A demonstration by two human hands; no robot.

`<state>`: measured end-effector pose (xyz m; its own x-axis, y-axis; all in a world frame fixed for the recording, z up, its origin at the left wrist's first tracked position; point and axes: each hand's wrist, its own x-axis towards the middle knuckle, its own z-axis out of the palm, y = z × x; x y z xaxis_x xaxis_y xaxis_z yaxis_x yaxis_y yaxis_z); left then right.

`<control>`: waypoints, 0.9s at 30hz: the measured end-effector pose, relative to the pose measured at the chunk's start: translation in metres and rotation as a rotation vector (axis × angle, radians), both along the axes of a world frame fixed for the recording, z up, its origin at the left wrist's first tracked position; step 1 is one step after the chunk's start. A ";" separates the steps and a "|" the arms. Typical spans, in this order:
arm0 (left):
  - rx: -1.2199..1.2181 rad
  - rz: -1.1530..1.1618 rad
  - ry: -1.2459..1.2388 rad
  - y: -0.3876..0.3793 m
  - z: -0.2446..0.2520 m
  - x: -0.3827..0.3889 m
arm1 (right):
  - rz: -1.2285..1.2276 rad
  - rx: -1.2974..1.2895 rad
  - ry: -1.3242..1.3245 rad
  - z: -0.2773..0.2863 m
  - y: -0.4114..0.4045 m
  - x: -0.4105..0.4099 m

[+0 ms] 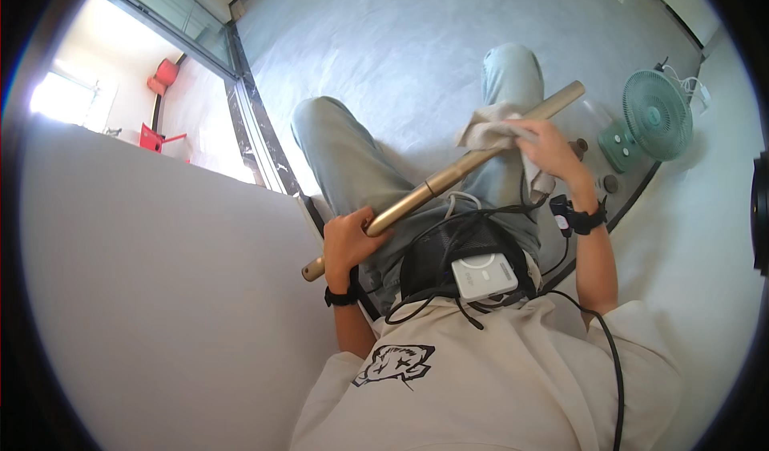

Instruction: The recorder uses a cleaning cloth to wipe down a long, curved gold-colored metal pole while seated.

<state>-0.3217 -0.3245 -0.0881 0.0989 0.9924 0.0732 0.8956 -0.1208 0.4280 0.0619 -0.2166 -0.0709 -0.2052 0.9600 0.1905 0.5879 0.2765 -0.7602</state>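
A gold-coloured metal tube [414,198] with a stepped joint near its middle lies slantwise across my lap, its far end past my right knee. My left hand [349,241] is closed around the tube near its lower left end, which pokes out beyond the wrist. A beige cloth [489,128] is draped over the upper part of the tube. My right hand [544,149] holds this cloth against the tube, and a loose part of the cloth hangs below the fingers.
A green electric fan [656,114] stands at the right by the wall, with small dark round objects [610,183] near it. Black cables and a white power bank [484,275] rest at my waist. A white partition [180,283] rises at the left, beside a sliding-door track [259,132].
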 end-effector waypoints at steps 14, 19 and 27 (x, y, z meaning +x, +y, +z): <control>0.041 0.023 0.023 0.000 -0.003 0.010 | 0.141 -0.059 -0.227 0.012 0.010 0.020; 0.057 0.019 0.037 0.001 -0.001 0.009 | -0.086 -0.182 -0.040 0.015 0.022 0.101; 0.033 -0.002 0.030 0.001 -0.004 0.003 | 0.096 -0.040 0.073 -0.007 0.002 0.039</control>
<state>-0.3187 -0.3240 -0.0925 0.1033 0.9893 0.1033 0.9078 -0.1362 0.3966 0.1007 -0.2142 -0.0780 -0.2831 0.9439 0.1703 0.5030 0.2973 -0.8116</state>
